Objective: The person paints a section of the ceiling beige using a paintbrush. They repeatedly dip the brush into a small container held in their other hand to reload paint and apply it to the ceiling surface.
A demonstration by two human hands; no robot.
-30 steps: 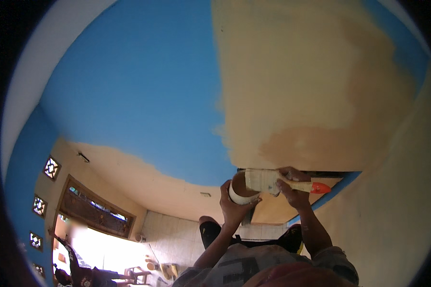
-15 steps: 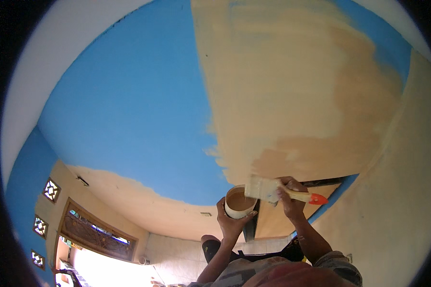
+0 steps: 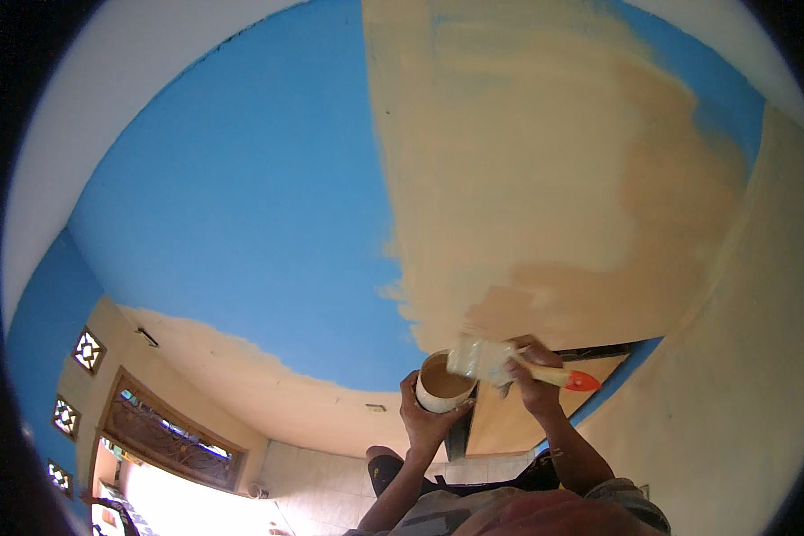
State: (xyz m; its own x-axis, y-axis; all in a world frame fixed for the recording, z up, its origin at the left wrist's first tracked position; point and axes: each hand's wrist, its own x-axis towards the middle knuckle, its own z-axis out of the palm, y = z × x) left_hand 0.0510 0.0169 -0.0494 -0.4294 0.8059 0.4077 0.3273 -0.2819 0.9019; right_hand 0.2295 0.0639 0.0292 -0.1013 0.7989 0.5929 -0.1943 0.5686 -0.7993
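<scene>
My left hand [image 3: 426, 420] is wrapped round a white paint cup [image 3: 441, 399], which holds tan paint [image 3: 442, 373]. In my right hand [image 3: 534, 380] is a wide paintbrush [image 3: 545, 373], its handle pale with a red-orange end. The brush's paint-covered bristles [image 3: 478, 359] lie sideways over the right part of the cup's rim; whether they touch it I cannot tell. Beyond both hands rises a wall, bright blue on the left [image 3: 250, 196] and coated in tan paint on the right [image 3: 509, 179], with a darker, wet-looking patch [image 3: 581, 286] low on the tan part.
Below my right hand is a wooden door panel [image 3: 505, 420] with a dark frame. A window with a wooden frame [image 3: 174, 433] and several small patterned vents [image 3: 87, 350] are in the left wall. A bright doorway [image 3: 188, 505] opens below the window. Tiled wall [image 3: 308, 473] runs along the bottom.
The brush and right hand have shifted slightly left and down, with the bristles still over the cup. The cup and left hand have moved a little left. The whole view has shifted slightly.
</scene>
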